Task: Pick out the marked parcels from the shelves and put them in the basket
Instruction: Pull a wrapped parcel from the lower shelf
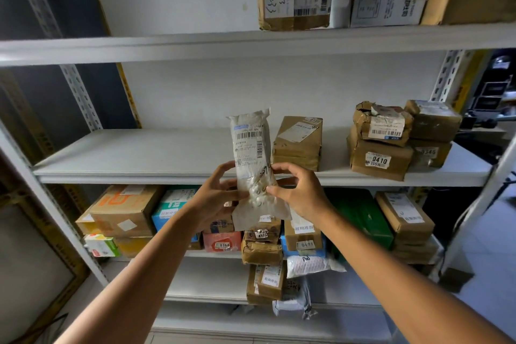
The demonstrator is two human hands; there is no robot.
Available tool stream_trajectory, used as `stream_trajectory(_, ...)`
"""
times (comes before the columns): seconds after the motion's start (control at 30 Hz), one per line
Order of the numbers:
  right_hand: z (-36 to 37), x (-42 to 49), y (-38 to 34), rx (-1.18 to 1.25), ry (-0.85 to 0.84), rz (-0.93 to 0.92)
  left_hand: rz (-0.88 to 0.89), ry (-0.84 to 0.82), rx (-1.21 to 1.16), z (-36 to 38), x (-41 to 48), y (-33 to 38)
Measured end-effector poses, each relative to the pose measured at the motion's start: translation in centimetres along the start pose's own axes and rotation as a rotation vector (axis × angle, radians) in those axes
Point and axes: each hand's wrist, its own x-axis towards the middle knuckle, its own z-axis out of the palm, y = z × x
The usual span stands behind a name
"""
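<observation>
The left hand (217,195) and right hand (300,194) both held the parcel (250,145) by its lower half. The left curled round its left edge, and the right pinched its right edge between thumb and fingertips. The parcel stood upright in the air in front of the middle shelf (139,156), with its label and barcodes facing the camera and handwriting near the right thumb. It looked like a pale padded mailer - probably light, soft and easily bent, with a slick skin that could slide under a loose pinch. The lumpy lower part suggested small contents that might shift. A hold across the filled middle would likely serve better than the flat, empty end flap, and one hand would probably be enough to carry it. Just behind and to the right, a brown box (298,142) stood on the middle shelf close to the parcel's upper edge. Further right was a stack of worn boxes, one marked 0410 (379,159). The lower shelf (212,254) beneath the hands was crowded with cartons and bags - nothing there touched the parcel. More boxes sat on the top shelf (195,42). The basket was not in view, so its direction could not be told, though the way back towards the body looked open.
</observation>
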Motion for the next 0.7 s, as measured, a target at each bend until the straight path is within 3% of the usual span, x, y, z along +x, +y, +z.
stream_trajectory(0.3, 1.3, 4.5, -1.3, 0.074, -0.082, 0.086, 0.043, 0.053, 0.075, -2.3, 2.4, 2.4)
stream_trajectory(0.7, 9.1, 14.8, 2.1, 0.143, -0.056, 0.291, -0.012, 0.003, 0.101, -11.9, 12.5, 2.6)
